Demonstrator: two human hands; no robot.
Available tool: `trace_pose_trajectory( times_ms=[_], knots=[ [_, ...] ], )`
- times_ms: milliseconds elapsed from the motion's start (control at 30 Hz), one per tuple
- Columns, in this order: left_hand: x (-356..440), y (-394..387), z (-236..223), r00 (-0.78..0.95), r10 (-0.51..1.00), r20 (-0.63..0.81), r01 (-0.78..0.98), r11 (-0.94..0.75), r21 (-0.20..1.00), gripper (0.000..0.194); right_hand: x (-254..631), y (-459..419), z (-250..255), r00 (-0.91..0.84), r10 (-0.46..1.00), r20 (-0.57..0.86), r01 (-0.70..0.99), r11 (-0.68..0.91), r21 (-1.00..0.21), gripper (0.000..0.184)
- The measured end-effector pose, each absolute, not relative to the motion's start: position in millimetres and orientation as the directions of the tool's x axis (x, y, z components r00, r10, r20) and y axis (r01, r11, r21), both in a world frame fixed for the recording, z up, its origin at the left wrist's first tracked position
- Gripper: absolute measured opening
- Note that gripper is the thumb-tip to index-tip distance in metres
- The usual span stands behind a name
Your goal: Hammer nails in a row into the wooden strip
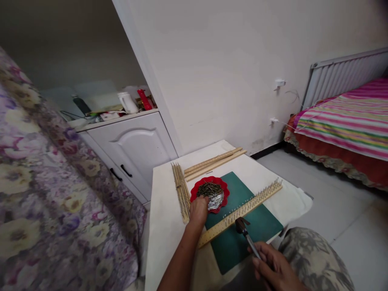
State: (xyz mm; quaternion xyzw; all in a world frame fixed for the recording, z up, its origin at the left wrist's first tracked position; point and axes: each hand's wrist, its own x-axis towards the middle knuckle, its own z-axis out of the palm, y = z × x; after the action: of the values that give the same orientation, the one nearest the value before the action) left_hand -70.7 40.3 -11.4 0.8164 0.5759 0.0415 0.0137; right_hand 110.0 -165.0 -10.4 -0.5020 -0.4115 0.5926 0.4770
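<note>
My left hand (200,208) reaches over the near left rim of a red scalloped bowl (226,188) full of nails (209,188), some dark and some silvery. Its fingers curl down among the nails, and whatever they pinch is hidden. My right hand (274,264) is closed around the handle of a hammer (242,226), whose head hovers by the near edge of a wooden strip (218,229). Rows of upright nails stand along the strip's right part, while its left part shows small holes or marks. Under the strip lies a green mat (233,246).
A white-covered table (160,194) carries bundled wooden strips, one bundle (181,192) at left with nails sticking out and more strips (215,162) at the back. A white cabinet (133,149) and floral curtain (75,182) stand left; a bed (348,117) is right.
</note>
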Motion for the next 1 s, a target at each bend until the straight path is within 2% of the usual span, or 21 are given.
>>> trace_pose_trajectory(
  times_ms=[333, 733, 900, 1000],
  knots=[
    [-73.2, 41.2, -8.0, 0.401, 0.914, 0.053, 0.908, -0.405, 0.104, 0.016, 108.7, -164.7, -11.1, -0.064, 0.982, -0.179, -0.151, -0.187, -0.971, 0.041],
    [-70.0, 37.3, -2.7, 0.429, 0.9, 0.071, 0.899, -0.434, 0.06, 0.016, 104.5, -167.3, -11.6, -0.006, 0.988, -0.155, -0.145, -0.154, -0.977, 0.038],
    [-69.8, 23.2, 10.5, 0.444, 0.888, 0.116, 0.89, -0.452, 0.054, 0.019, 102.4, -168.8, -9.2, 0.013, 0.989, -0.149, -0.168, -0.145, -0.975, 0.036],
    [-71.5, 3.4, 15.0, 0.46, 0.869, 0.183, 0.868, -0.483, 0.113, 0.019, 101.6, -167.4, -6.6, 0.037, 0.991, -0.129, -0.186, -0.12, -0.975, 0.034]
  ],
)
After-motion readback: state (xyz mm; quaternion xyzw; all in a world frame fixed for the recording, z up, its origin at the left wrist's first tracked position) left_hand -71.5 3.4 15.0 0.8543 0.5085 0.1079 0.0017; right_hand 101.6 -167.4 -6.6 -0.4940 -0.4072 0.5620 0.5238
